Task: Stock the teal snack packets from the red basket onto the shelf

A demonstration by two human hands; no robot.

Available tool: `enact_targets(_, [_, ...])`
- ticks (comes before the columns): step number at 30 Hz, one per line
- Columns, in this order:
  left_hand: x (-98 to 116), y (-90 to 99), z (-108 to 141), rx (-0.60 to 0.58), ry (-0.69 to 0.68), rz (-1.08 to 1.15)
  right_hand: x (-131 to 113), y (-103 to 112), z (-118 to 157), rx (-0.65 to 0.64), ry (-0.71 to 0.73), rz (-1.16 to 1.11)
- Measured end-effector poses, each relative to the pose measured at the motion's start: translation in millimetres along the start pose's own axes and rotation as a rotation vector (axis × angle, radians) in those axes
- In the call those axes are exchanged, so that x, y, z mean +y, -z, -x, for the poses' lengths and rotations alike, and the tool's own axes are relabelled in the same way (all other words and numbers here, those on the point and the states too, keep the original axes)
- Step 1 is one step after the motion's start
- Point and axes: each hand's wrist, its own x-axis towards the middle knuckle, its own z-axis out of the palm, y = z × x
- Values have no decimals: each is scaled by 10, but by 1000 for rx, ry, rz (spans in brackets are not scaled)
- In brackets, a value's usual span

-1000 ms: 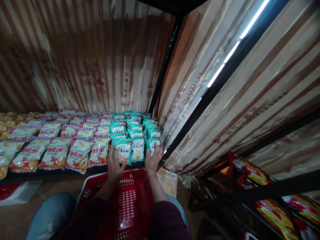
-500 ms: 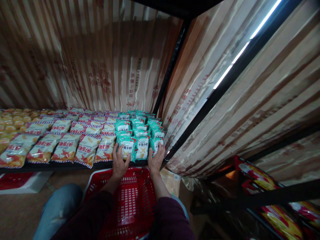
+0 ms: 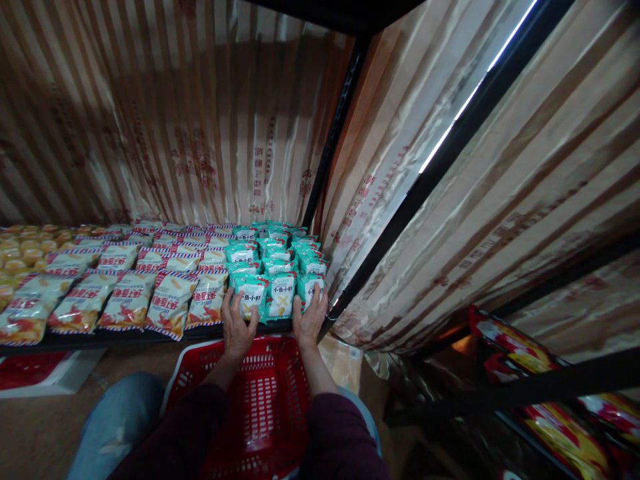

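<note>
Rows of small green-and-white snack bags point(image 3: 283, 290) stand at the right end of the shelf. My left hand point(image 3: 240, 328) touches the front left green bag point(image 3: 252, 295), fingers spread along its left side and lower front. My right hand point(image 3: 309, 319) rests on the front right green bag point(image 3: 309, 287), its fingers apart over the front. The middle front bag stands between the hands, touched by neither. Below my forearms is a red plastic basket point(image 3: 263, 400) with slotted walls and a pale rim.
White bags with striped edges point(image 3: 167, 300) fill the shelf to the left, with yellow round items point(image 3: 30, 250) beyond. A black post point(image 3: 337, 133) and slanting black bar point(image 3: 430, 187) stand right. Red-and-yellow packs point(image 3: 565, 433) lie lower right.
The view has shifted slightly, so the shelf looks a little lower at the left. Both hands keep their places at the front green bags.
</note>
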Motion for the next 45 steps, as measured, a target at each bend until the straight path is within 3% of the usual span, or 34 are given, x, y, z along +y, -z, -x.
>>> enact_targets(22, [-32,-2,27,-28,-34,-1,-52,-19,-3,1,-19,34])
enact_targets(29, [-58,-24,43,-50,10,4,-60,-5,1,-26,-16,47])
enact_targets(35, [-62,-30,44,-42,-50,-25,-46,-3,-3,-29,-26,44])
enact_targets(45, [-64,4,59,-135,-10,4,-76,38,-14,-15,-5,36])
